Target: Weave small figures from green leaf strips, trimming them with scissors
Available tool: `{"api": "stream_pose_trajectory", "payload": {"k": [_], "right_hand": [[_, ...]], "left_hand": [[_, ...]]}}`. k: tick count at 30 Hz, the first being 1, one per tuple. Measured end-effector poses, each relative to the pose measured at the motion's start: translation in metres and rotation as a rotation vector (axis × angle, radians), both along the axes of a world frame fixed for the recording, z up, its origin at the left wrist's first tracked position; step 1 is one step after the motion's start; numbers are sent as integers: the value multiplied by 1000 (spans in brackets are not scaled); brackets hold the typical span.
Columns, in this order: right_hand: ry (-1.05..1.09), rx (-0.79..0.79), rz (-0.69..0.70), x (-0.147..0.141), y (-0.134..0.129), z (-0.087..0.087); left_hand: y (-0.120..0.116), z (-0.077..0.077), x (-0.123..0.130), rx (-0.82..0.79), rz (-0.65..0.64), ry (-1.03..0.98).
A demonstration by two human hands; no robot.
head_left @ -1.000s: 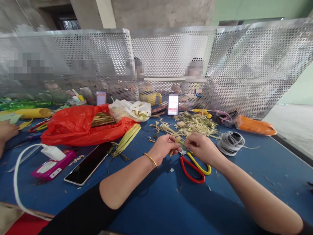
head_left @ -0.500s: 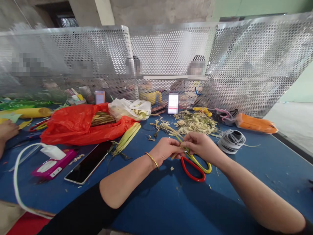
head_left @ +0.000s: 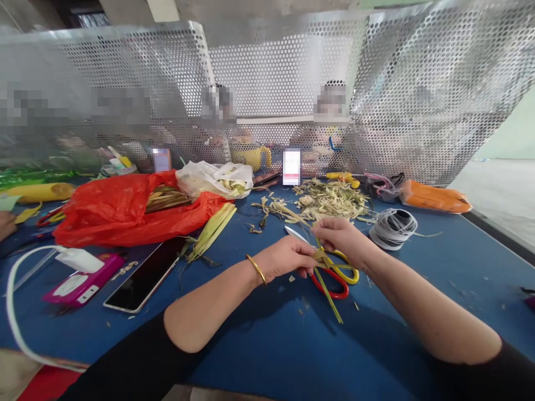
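Note:
My left hand [head_left: 288,257], with a gold bangle at the wrist, pinches some crossed yellow-green plant strips [head_left: 328,295]. One strip hangs from its fingertips toward the front, and another sticks out to the right. My right hand [head_left: 341,238] is a little farther back, its fingers closed at the upper end of the strips. Scissors [head_left: 339,291] with one red and one yellow handle lie on the table beneath my hands, a blade tip showing behind my left hand. Behind lies a pile of dry plant scraps [head_left: 334,200].
A red plastic bag [head_left: 108,209] of dry strips, a strip bundle [head_left: 213,231], a phone [head_left: 144,278] and a purple power strip [head_left: 83,281] lie left. A thread spool [head_left: 393,229] and orange packet [head_left: 434,196] are right. A perforated metal screen [head_left: 271,67] stands behind; another person's hand [head_left: 6,224] is far left.
My hands have moved slightly apart, the right one back and up. Strips now show between them, one hanging over the scissors. The scissors' blade has come into view. The whole view has shifted a little.

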State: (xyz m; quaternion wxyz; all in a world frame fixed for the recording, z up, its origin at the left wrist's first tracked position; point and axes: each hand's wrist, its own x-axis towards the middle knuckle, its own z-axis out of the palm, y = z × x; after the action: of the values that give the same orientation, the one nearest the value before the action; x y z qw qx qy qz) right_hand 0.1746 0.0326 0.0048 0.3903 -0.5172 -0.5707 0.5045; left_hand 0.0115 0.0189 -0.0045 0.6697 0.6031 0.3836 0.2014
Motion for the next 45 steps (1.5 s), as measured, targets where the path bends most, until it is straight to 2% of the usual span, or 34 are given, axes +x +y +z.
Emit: {"api": "stream_pose_trajectory", "payload": {"k": [4,10,14,17,20,23,25,27,30,35,37,40,42,45], "right_hand": [[80,46,-145,5,8,-8],[103,52,-180,2,7,-8],[104,52,-182,-5,3,-6],[6,138,-132,-4,1,-3],[-369,415,-65,3,1,2],[-732,665,130,13,2,7],[-781,732,276,18,3,7],[-776,769,312,20,5,5],[-826,831,251,20,8,-3],[-915,851,157,18,9,-15],[-956,899,103,16,4,-12],[-1036,1078,-19,11,-11,-3],[-1054,1186,62,4,-23,1],[-1103,1257,358,-8,-37,-4]], "left_hand": [[-1,0,0,1,-48,-16],[-3,7,0,-70,-4,-28],[-6,5,3,-12,41,-4],[-3,1,4,41,144,35],[5,1,-1,40,284,3],[15,3,-8,9,383,-37],[19,4,-11,-7,397,-26],[21,4,-12,-23,366,-1],[22,0,-12,-40,297,17],[24,-4,-13,-99,272,12],[24,-4,-13,-151,285,-6],[22,-3,-11,-214,350,-61],[19,-4,-8,-235,389,-108],[15,-9,-3,-269,436,-180]]}}
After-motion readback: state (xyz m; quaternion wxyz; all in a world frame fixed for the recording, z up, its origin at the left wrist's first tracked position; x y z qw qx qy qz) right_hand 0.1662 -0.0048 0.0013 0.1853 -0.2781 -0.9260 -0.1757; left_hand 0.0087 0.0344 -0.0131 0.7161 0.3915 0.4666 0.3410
